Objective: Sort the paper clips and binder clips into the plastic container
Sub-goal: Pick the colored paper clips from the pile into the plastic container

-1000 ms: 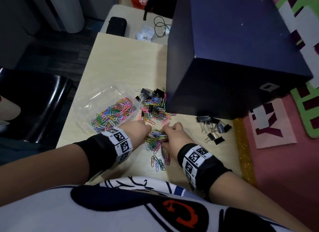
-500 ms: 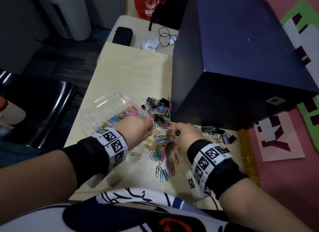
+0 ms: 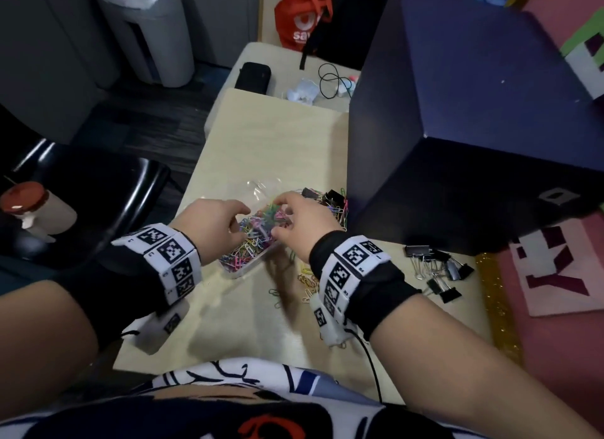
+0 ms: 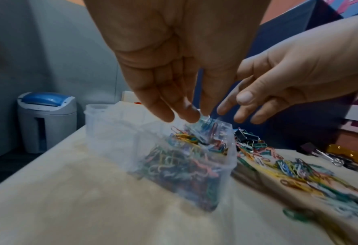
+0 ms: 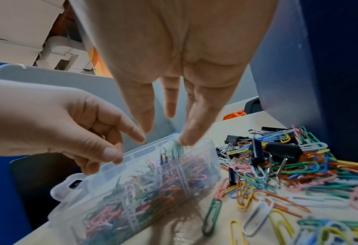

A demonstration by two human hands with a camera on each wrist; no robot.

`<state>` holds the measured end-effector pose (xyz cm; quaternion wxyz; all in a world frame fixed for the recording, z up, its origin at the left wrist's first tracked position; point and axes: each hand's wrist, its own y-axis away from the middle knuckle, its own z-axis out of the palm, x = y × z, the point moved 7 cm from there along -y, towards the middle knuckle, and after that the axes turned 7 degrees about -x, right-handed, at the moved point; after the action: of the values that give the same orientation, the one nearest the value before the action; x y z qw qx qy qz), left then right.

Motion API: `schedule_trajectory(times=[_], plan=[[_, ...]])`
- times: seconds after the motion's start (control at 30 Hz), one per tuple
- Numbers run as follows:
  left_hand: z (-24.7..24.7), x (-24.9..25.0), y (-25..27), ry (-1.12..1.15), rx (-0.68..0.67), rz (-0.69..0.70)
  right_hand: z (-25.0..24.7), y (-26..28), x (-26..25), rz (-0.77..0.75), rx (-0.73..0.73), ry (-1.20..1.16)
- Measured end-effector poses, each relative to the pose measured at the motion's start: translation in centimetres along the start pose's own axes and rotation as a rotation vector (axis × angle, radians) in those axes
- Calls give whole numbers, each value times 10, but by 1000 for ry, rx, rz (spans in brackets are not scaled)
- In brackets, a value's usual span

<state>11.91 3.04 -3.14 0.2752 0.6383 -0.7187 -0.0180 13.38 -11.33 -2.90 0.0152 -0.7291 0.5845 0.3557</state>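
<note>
A clear plastic container [image 3: 242,272] sits on the table, its near compartment full of coloured paper clips [image 3: 258,234]. My left hand [image 3: 235,224] and right hand [image 3: 281,219] hover side by side just above it. In the left wrist view the left hand [image 4: 184,114] points straight fingers down, with blurred clips [image 4: 205,127] dropping off the fingertips into the container [image 4: 115,131]. The right hand [image 5: 165,132] also has its fingers straight over the container [image 5: 132,156]. Loose paper clips [image 5: 300,175] mixed with black binder clips [image 5: 278,149] lie to the right.
A big dark blue box [image 3: 457,128] stands at the right, close behind the mixed pile [image 3: 336,206]. More binder clips [image 3: 438,272] lie by the box's near corner. A black chair [image 3: 98,203] and a red-capped bottle [image 3: 26,206] are off the table's left edge.
Both hands rose from the loose clips near the table's front and moved left over the container. Their fingers have spread, and the gathered clips are falling in.
</note>
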Motion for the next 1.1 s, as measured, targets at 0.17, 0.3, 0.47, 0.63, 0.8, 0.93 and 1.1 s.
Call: schedule_trajectory(times=[0.17, 0.3, 0.47, 0.63, 0.8, 0.93, 1.1], plan=[[12, 6, 8, -39, -45, 54, -1, 11, 38, 189, 6, 58], [41, 40, 11, -162, -143, 221, -3, 35, 77, 410, -85, 159], [90, 67, 8, -431, -415, 276, 5, 79, 103, 593, -367, 313], [105, 73, -2, -503, -467, 292, 39, 110, 107, 547, -697, 386], [108, 82, -12, -467, -433, 321, 47, 89, 99, 446, -467, 430], [99, 94, -16, -405, -363, 344, 33, 72, 108, 480, -192, 176], [99, 102, -4, -477, -326, 423, 11, 73, 128, 568, 19, 31]])
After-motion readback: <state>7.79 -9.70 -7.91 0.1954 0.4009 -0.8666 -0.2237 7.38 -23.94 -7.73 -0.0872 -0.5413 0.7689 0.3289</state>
